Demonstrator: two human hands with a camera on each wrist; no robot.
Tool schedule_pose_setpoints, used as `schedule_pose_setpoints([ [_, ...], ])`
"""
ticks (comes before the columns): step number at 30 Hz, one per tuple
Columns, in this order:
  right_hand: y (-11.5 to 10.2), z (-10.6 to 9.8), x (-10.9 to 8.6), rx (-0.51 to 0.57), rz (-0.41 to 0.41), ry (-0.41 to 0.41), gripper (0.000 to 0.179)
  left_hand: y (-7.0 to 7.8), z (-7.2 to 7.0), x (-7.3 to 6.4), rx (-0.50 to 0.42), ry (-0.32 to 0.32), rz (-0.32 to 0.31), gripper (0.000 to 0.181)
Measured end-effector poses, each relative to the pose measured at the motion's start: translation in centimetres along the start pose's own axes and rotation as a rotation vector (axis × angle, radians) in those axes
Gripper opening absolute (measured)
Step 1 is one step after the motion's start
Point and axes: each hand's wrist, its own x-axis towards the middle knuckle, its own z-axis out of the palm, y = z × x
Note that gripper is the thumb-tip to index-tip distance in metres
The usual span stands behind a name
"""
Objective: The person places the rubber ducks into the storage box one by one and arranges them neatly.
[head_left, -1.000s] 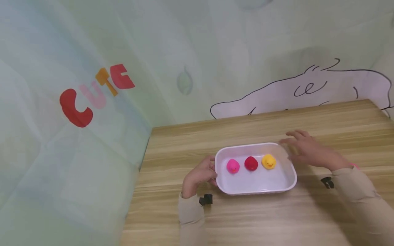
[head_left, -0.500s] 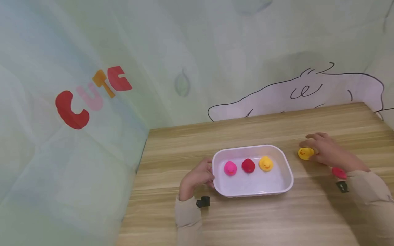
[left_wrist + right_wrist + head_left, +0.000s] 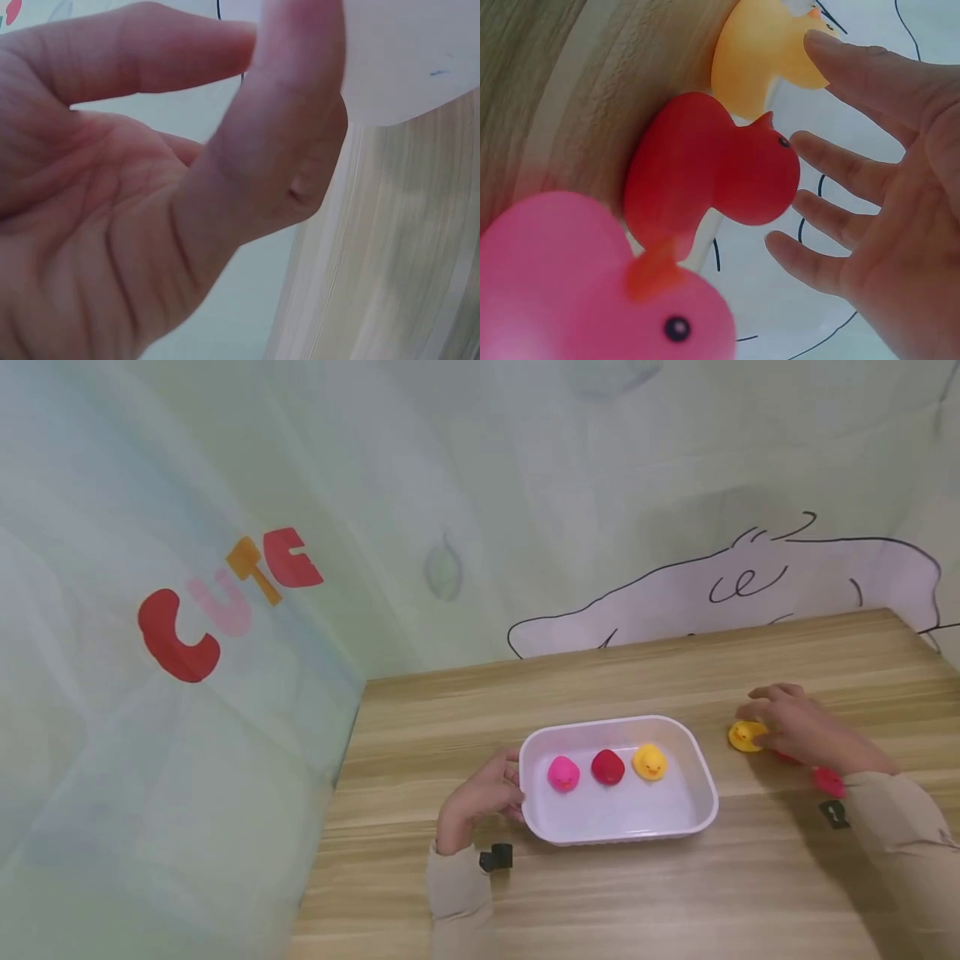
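My left hand holds the left end of a white plastic tray, its fingers bent against the wall; the left wrist view shows the thumb and a finger at the tray's side. Inside the tray sit a pink toy duck, a red one and a yellow one in a row. To the right of the tray, my right hand hovers over another row of ducks on the table: yellow, red and pink. Its fingers are spread, with the thumb overlapping the yellow duck in the right wrist view.
Everything stands on a wood-grain table. A pale printed cloth rises behind the far edge and along the left side, with coloured letters on it. Small black clips show by both wrists.
My right hand has moved right from the tray's right end to the ducks on the table, which have come into sight. My left hand stays at the tray's left end.
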Motion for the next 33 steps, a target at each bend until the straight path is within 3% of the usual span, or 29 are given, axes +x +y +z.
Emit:
schedule_pose_setpoints([
  [13,-1.2,-0.5,-0.2,0.006,0.010,-0.036,0.035,-0.2,0.0,-0.1,0.007,-0.012,0.016,0.067],
  [18,-2.0,-0.9,-0.4,-0.016,-0.031,-0.011,0.035,0.0,0.0,-0.1,0.016,-0.007,0.015,0.067],
  [25,-3.6,-2.1,-0.6,-0.064,-0.083,0.029,0.031,0.1,0.0,0.0,-0.001,-0.011,0.009,0.067],
  [33,-6.0,-3.1,-0.3,-0.063,-0.066,-0.010,0.032,0.3,0.2,-0.1,-0.017,0.003,-0.014,0.067],
])
